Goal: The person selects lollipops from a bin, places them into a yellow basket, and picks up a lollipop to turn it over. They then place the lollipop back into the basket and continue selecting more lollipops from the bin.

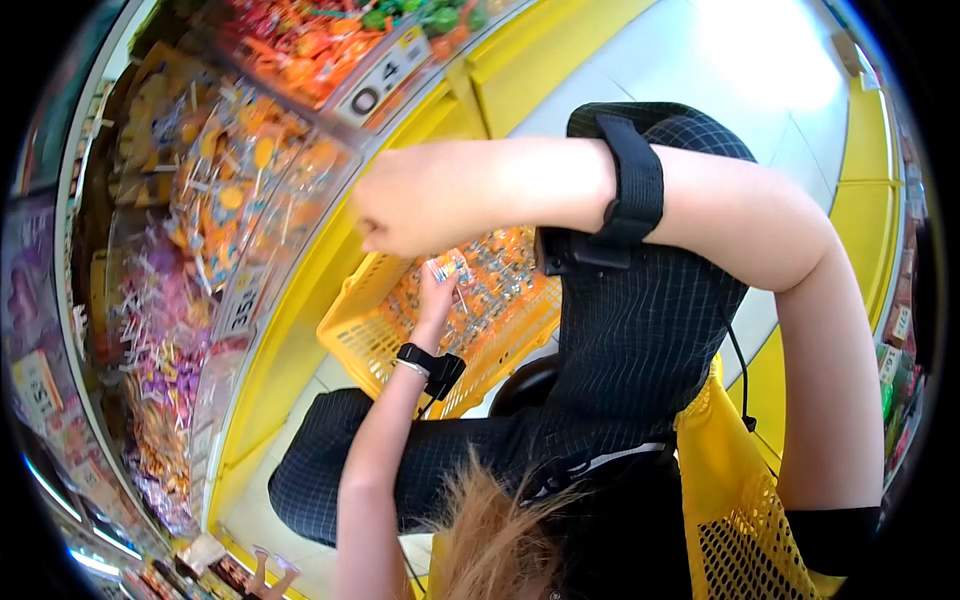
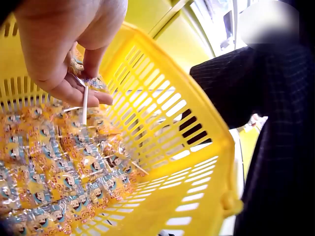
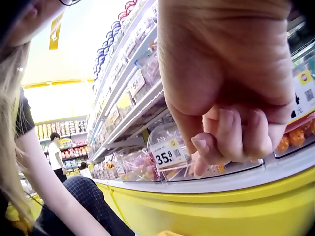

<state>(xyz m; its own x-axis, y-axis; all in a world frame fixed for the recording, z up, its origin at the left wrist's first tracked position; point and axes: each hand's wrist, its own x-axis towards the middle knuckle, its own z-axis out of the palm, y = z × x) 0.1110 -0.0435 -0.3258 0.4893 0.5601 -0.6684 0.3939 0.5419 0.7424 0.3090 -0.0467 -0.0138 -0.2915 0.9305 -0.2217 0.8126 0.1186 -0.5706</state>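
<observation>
A wrapped lollipop (image 1: 450,265) with a white stick is pinched in my left hand (image 1: 436,295), inside the yellow basket (image 1: 350,300). In the left wrist view its stick (image 2: 84,105) points down below my left hand (image 2: 74,44). Many orange-and-blue wrapped lollipops (image 2: 64,167) lie closely packed under it. My right hand (image 1: 405,205), blurred in the head view, is above the basket's edge beside the candy bins. In the right wrist view, my right hand (image 3: 226,113) has its fingers curled in toward the palm, and no held thing shows.
Clear-fronted bins of lollipops (image 1: 235,190) line the left, with price tags (image 3: 170,153) on them. A yellow shelf base (image 3: 216,201) runs below. My dark checked trouser legs (image 1: 640,340) flank the basket. Another person (image 3: 56,157) stands farther down the aisle.
</observation>
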